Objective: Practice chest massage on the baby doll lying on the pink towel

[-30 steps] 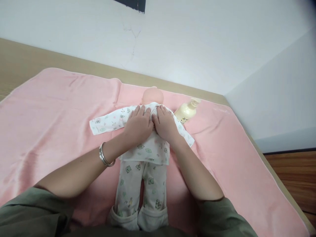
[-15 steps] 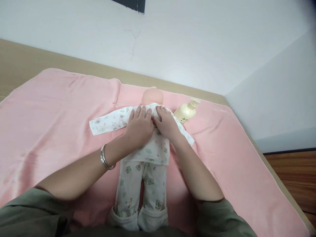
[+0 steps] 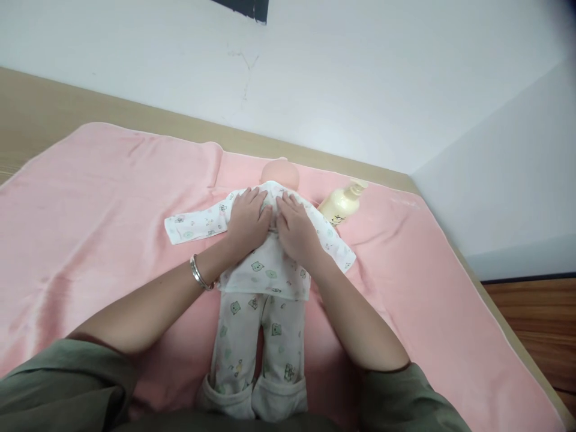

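Note:
A baby doll [image 3: 279, 173] lies on a pink blanket, its bare head pointing away from me. It wears a white printed top [image 3: 270, 270] with the sleeves spread to both sides, and matching printed trousers [image 3: 234, 336]. My left hand [image 3: 248, 221] rests flat on the upper left of the top, fingers stretched out. Beside it, my right hand [image 3: 297, 228] lies flat on the upper right of the top, fingers extended. A narrow strip of cloth shows between the two hands. Neither hand grips anything.
A pale yellow pump bottle [image 3: 341, 204] lies tilted on the blanket, right of the doll's shoulder. The pink blanket [image 3: 112, 198] covers a wooden surface [image 3: 40, 102] against a white wall [image 3: 337, 78]. Brown wood panelling [image 3: 531, 318] shows at the right.
My left hand has shifted slightly left and my right hand has straightened, so a gap has opened between them. The collar edge sits slightly higher toward the doll's head.

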Demonstrator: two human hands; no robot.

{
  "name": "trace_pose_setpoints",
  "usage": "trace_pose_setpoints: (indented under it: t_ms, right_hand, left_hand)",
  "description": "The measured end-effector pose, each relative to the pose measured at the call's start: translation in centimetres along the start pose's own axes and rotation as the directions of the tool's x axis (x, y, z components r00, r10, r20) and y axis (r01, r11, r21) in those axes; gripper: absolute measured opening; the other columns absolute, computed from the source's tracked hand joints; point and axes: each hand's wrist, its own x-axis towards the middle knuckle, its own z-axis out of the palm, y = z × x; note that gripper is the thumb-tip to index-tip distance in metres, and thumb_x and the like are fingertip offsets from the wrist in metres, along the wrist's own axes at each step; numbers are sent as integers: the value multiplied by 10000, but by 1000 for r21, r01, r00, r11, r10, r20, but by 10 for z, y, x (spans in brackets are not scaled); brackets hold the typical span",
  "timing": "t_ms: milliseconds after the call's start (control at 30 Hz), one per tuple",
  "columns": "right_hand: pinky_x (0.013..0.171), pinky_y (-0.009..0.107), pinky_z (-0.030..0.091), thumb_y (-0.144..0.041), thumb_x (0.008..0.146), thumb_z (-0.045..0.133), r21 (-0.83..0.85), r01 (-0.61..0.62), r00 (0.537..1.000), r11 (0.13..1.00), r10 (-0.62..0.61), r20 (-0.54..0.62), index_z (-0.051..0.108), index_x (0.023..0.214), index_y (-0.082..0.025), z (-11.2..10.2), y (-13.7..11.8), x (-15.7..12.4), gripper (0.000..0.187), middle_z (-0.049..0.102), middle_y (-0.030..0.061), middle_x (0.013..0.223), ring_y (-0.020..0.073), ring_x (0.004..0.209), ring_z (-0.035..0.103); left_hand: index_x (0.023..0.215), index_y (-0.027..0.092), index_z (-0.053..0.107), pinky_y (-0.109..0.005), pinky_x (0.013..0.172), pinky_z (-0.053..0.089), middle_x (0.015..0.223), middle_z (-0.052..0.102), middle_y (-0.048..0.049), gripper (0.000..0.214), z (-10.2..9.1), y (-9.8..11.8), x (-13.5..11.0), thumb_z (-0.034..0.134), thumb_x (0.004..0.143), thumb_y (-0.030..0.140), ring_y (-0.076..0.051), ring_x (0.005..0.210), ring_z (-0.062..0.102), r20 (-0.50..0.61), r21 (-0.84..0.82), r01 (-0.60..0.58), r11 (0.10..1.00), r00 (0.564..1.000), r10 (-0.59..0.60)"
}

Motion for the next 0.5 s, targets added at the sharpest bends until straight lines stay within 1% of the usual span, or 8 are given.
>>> trace_pose_setpoints:
  t_ms: [67, 133, 200, 267, 333, 433, 467, 500]
  right_hand:
    - [1334, 590, 192, -283, 1050, 312, -19, -27, 999, 999, 26, -35, 465, 1571, -103, 5, 10, 9, 571, 355, 167, 1710, 320, 1631, 252]
    - [1314, 657, 166, -311, 1050, 324, -41, -27, 998, 999, 25, -63, 450, 1579, -135, 9, 17, 15, 572, 339, 168, 1717, 347, 1633, 235]
    - [1294, 694, 179, -331, 1040, 351, -30, -20, 996, 999, 17, -93, 463, 1567, -168, 7, 19, 14, 562, 349, 158, 1714, 360, 1634, 224]
    - [1285, 690, 225, -344, 1030, 374, 12, 17, 988, 1000, -15, -152, 473, 1553, -193, 0, 17, 8, 554, 346, 146, 1717, 352, 1639, 216]
    - [1287, 650, 278, -348, 1032, 375, 48, 113, 960, 993, -96, -264, 469, 1550, -226, -9, 12, 0, 541, 333, 119, 1728, 318, 1639, 233]
    - [1301, 578, 309, -311, 1042, 343, 45, 272, 865, 961, -223, -450, 477, 1536, -256, -15, 8, -9, 514, 374, 90, 1713, 256, 1621, 297]
    - [1309, 565, 303, -282, 1040, 327, 42, 293, 848, 955, -239, -474, 497, 1521, -251, -13, 8, -9, 512, 405, 89, 1697, 243, 1613, 316]
    - [1316, 558, 295, -250, 1030, 315, 45, 293, 852, 955, -239, -465, 527, 1500, -239, -8, 10, -7, 515, 440, 92, 1676, 237, 1605, 336]
  left_hand:
    - [1389, 115, 608, -570, 1276, 321, 1532, 584, -150, 503, 3, 0, -2, 347, 1006, 310, -330, 1492, 450, -15, -69, 40, 997, 999, -41]
    - [1387, 109, 621, -570, 1281, 322, 1540, 584, -153, 514, 3, 1, -2, 371, 992, 321, -333, 1500, 452, -11, -99, 66, 993, 998, -67]
    - [1392, 99, 624, -566, 1283, 325, 1547, 580, -161, 526, 2, 2, -1, 380, 981, 320, -331, 1500, 458, -4, -108, 89, 990, 996, -90]
    - [1391, 102, 626, -561, 1285, 329, 1545, 584, -158, 526, 0, 3, -1, 387, 974, 315, -324, 1498, 464, -1, -108, 100, 989, 995, -101]
    - [1386, 114, 630, -558, 1287, 333, 1540, 592, -149, 519, -2, 4, -2, 396, 968, 313, -319, 1497, 466, -3, -107, 100, 989, 995, -101]
    - [1383, 133, 632, -553, 1285, 338, 1542, 592, -135, 511, -2, 5, -3, 401, 965, 314, -315, 1499, 464, -6, -107, 94, 990, 995, -95]
    - [1382, 137, 631, -552, 1283, 340, 1542, 593, -132, 509, -2, 5, -3, 397, 966, 312, -313, 1497, 466, -11, -106, 92, 990, 996, -93]
    - [1380, 137, 631, -549, 1281, 342, 1539, 596, -131, 507, -1, 5, -3, 392, 967, 311, -312, 1492, 471, -15, -102, 88, 991, 996, -90]
